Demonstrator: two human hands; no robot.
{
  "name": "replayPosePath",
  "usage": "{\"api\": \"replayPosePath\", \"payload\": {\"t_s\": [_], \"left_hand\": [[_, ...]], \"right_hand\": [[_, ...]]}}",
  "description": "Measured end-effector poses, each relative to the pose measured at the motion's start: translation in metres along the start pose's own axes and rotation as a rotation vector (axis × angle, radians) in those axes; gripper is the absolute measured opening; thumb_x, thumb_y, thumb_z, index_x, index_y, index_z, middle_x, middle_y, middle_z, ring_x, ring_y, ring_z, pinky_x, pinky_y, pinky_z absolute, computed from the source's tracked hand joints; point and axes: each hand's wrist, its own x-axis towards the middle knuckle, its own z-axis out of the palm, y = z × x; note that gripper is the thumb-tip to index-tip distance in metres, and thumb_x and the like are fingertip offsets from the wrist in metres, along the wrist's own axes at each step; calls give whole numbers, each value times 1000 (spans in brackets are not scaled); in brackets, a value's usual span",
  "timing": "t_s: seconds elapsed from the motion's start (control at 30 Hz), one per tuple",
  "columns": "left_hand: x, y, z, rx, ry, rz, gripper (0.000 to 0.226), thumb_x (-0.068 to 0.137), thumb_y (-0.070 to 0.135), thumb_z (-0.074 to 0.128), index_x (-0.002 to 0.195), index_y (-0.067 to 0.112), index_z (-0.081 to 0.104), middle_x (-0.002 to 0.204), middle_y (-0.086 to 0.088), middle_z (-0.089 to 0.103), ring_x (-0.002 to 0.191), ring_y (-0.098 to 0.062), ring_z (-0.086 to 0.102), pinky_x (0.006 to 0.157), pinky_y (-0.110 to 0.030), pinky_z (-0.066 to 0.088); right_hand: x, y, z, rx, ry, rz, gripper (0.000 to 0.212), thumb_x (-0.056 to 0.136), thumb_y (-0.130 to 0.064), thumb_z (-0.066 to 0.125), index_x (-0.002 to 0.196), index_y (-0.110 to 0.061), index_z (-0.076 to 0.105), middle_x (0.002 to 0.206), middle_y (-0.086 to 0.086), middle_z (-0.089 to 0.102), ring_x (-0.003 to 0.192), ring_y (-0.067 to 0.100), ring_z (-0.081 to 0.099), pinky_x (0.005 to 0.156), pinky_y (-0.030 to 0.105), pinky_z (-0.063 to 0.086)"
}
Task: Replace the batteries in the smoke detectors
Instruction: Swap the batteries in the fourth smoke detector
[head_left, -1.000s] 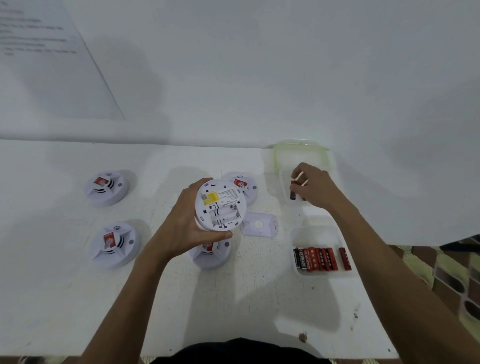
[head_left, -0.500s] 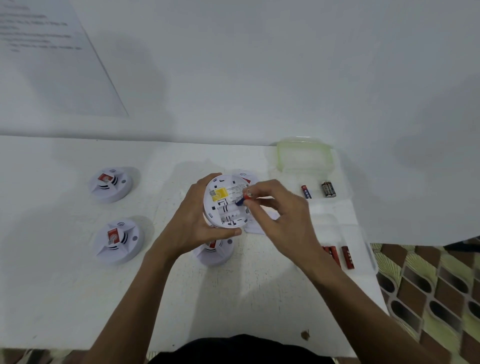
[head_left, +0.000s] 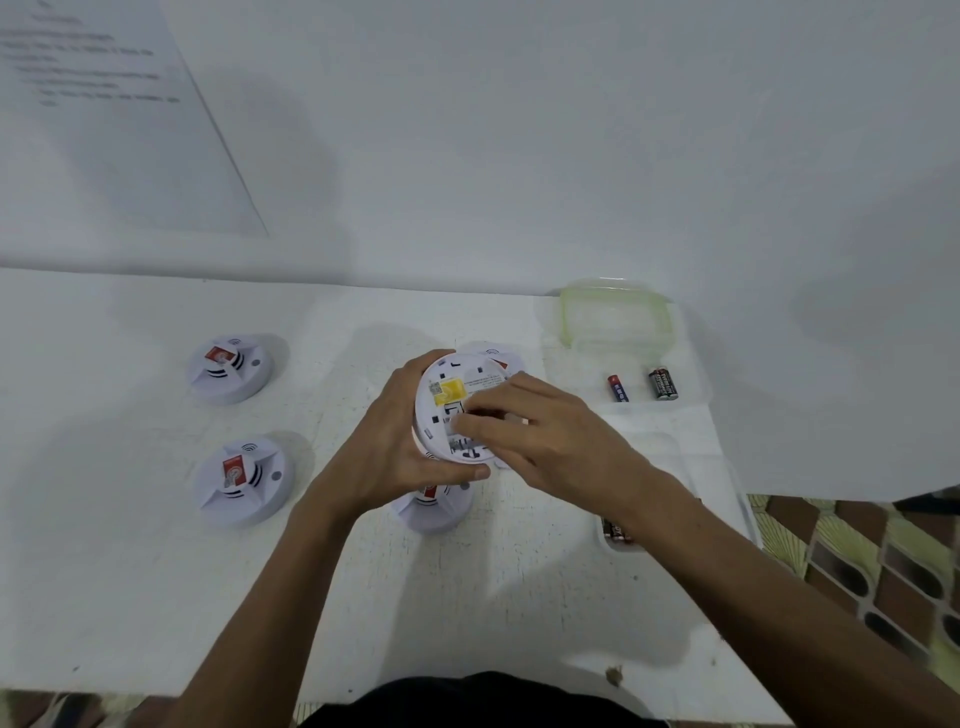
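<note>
Rightward, batteries (head_left: 663, 384); perhaps more behind forearm (head_left: 727, 566)

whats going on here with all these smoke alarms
A person is changing smoke detector batteries at a white table. The left hand grips one detector with its back facing up, while the right hand has its fingers at the open battery bay; anything they hold is hidden. Four more detectors sit on the table, and loose batteries lie in clear trays to the right.
</note>
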Motion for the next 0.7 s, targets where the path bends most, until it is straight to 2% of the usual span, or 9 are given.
{"api": "replayPosePath", "payload": {"t_s": [0.07, 0.17, 0.33, 0.5, 0.63, 0.7], "left_hand": [[1, 2, 1, -1, -3, 18, 94, 57, 56, 80, 132, 56, 24, 133, 31, 40, 125, -5, 45, 104, -25, 38], [2, 2, 2, -7, -7, 46, 97, 57, 50, 83, 135, 47, 26, 133, 38, 36, 125, 2, 42, 103, -12, 34], [2, 1, 5, -37, -21, 38, 89, 58, 78, 65, 133, 62, 19, 135, 44, 30, 127, 9, 36, 105, -7, 26], [3, 6, 1, -50, 3, 30, 87, 59, 72, 69, 132, 57, 24, 133, 36, 38, 125, -2, 44, 102, -12, 35], [3, 6, -2, -14, -3, 22, 93, 57, 61, 77, 133, 53, 25, 133, 28, 41, 123, -7, 46, 102, -25, 40], [1, 3, -2, 2, 7, 4, 96, 55, 58, 79, 135, 48, 25, 135, 24, 41, 124, -8, 45, 102, -30, 41]], "right_hand": [[0, 4, -1, -23, -24, -28, 22, 84, -5, 73, 106, -10, 72, 100, 13, 67, 87, 29, 60, 68, 38, 55], [-1, 12, -5, -3, -62, -46, 24, 85, -2, 70, 105, -14, 72, 100, 15, 62, 88, 32, 57, 63, 41, 52], [1, 23, -8, 40, -103, -6, 20, 88, -13, 69, 105, -22, 76, 103, 12, 59, 92, 27, 51, 76, 39, 49], [1, 22, -9, 87, -61, 60, 21, 93, -20, 64, 108, -28, 76, 107, 10, 61, 96, 29, 54, 80, 41, 47], [-3, 24, -16, 322, 0, 257, 26, 91, -23, 66, 116, -24, 72, 107, 3, 60, 100, 20, 54, 85, 31, 47], [-8, 36, -24, 400, 20, 371, 30, 89, -25, 69, 118, -20, 70, 102, 0, 62, 95, 15, 58, 83, 25, 49]]}}
